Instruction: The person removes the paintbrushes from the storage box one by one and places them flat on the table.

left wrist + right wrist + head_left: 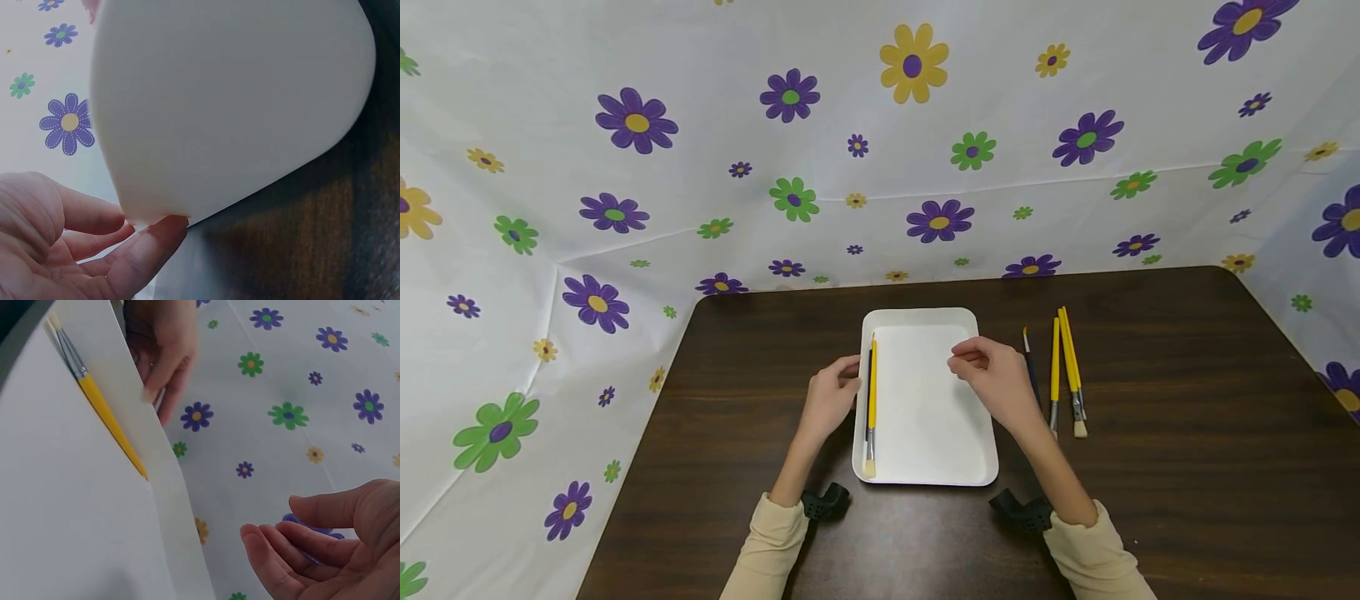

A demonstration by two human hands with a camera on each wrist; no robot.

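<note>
A white rectangular tray (936, 408) lies lengthwise on the table. My left hand (829, 398) pinches the tray's left rim between thumb and fingers, seen close in the left wrist view. Inside the tray, along that left side, a yellow-handled paintbrush (873, 392) lies bristles toward me, with a dark-handled brush (868, 383) just beside it. Over the tray's right edge hovers my right hand (1000, 385), fingers loosely bent and holding nothing; the right wrist view shows a gap between thumb and fingertips.
Right of the tray lie a dark-handled paintbrush (1031, 362), partly behind the right hand, and several yellow-handled paintbrushes (1070, 354). The brown table (1195, 433) ends at the back against a flower-patterned sheet (865, 175). Black wrist mounts (826, 502) are on both wrists.
</note>
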